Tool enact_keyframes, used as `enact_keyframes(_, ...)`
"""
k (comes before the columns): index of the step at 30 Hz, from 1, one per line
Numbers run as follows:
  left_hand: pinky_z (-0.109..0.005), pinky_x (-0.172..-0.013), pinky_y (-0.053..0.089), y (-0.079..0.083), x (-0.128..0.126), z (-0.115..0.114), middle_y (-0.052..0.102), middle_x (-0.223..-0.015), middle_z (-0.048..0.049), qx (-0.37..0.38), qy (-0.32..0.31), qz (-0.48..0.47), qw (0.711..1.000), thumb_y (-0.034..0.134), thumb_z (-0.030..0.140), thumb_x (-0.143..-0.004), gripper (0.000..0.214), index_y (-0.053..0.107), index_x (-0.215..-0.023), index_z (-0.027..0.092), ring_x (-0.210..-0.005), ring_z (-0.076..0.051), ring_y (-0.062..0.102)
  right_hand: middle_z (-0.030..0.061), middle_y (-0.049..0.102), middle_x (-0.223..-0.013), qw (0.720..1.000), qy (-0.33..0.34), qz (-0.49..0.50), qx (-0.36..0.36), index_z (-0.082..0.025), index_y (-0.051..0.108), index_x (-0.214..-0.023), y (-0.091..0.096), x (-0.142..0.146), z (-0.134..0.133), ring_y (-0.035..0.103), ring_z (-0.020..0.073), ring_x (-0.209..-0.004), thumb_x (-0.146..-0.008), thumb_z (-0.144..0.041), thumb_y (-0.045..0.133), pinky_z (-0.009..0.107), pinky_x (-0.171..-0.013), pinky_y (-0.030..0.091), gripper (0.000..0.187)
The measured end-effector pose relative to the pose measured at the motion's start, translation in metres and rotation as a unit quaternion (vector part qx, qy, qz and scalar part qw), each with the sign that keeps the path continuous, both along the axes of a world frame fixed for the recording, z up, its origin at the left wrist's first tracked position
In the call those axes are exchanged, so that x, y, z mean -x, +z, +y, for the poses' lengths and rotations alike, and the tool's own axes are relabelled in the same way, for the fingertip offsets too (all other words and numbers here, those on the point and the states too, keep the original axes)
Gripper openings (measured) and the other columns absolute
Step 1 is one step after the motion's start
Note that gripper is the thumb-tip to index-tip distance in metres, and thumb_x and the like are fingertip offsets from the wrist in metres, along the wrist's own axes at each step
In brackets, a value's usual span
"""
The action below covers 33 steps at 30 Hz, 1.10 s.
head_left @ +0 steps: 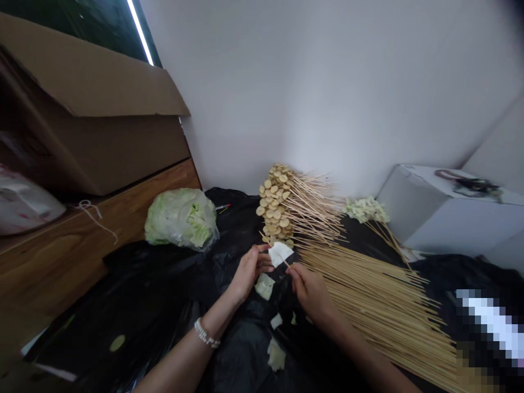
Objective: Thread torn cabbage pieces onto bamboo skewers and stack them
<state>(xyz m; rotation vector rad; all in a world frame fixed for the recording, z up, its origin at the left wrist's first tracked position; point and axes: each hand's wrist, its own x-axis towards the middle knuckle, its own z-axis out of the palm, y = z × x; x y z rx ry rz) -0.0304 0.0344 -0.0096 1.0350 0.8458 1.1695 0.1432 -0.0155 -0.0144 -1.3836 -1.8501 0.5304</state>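
Note:
My right hand (306, 286) is closed in a pinch on a thin wooden skewer (287, 265). A white piece of cabbage leaf (280, 254) is threaded near the skewer's tip, which pokes out at the upper left. Beside that leaf, my left hand (248, 269) has its fingers stretched out and apart, at the leaf's left edge; I cannot tell whether they touch it. Under the hands, loose cabbage pieces lie on black plastic, among them a pale green one (265, 286) and a larger one (277, 355) closer to me.
Skewers with round yellowish slices (278, 202) are piled against the wall. Many bare skewers (376, 295) lie at the right, with leaf-laden skewers (366, 209) behind. Bagged cabbage (182, 219) sits left, near a cardboard box (123, 147). A white box (434, 213) stands far right.

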Motion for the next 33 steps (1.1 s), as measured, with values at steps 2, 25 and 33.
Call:
enact_keyframes(2, -0.024, -0.056, 0.044, 0.002, 0.011, 0.006, 0.065, -0.066, -0.0046, -0.048, 0.026, 0.116, 0.992, 0.055, 0.06, -0.082, 0.048, 0.069, -0.091, 0.015, -0.058, -0.015, 0.058, 0.0001, 0.058, -0.061, 1.0, -0.006, 0.015, 0.001, -0.019, 0.061, -0.087, -0.001, -0.005, 0.0, 0.054, 0.0144, -0.055, -0.097, -0.033, 0.033, 0.024, -0.059, 0.037, 0.033)
enact_keyframes(25, -0.024, -0.059, 0.044, 0.004, 0.027, 0.013, 0.064, -0.066, -0.0003, -0.08, 0.007, 0.247, 0.966, 0.068, 0.042, -0.075, 0.026, 0.055, -0.074, 0.019, -0.063, -0.015, 0.062, -0.0024, 0.056, -0.056, 0.997, -0.011, 0.073, 0.036, -0.019, 0.064, -0.09, 0.002, -0.013, -0.001, 0.054, 0.0141, -0.053, -0.096, -0.036, 0.037, 0.024, -0.058, 0.038, 0.032)
enact_keyframes(33, -0.024, -0.064, 0.054, 0.004, 0.024, 0.012, 0.072, -0.077, -0.0075, 0.058, 0.043, 0.036, 0.997, 0.081, 0.038, -0.066, 0.039, 0.061, -0.09, 0.015, -0.071, -0.017, 0.071, -0.0024, 0.056, -0.055, 0.997, -0.005, 0.067, 0.048, -0.02, 0.062, -0.081, 0.002, -0.015, 0.001, 0.054, 0.014, -0.054, -0.095, -0.037, 0.038, 0.024, -0.058, 0.038, 0.032)
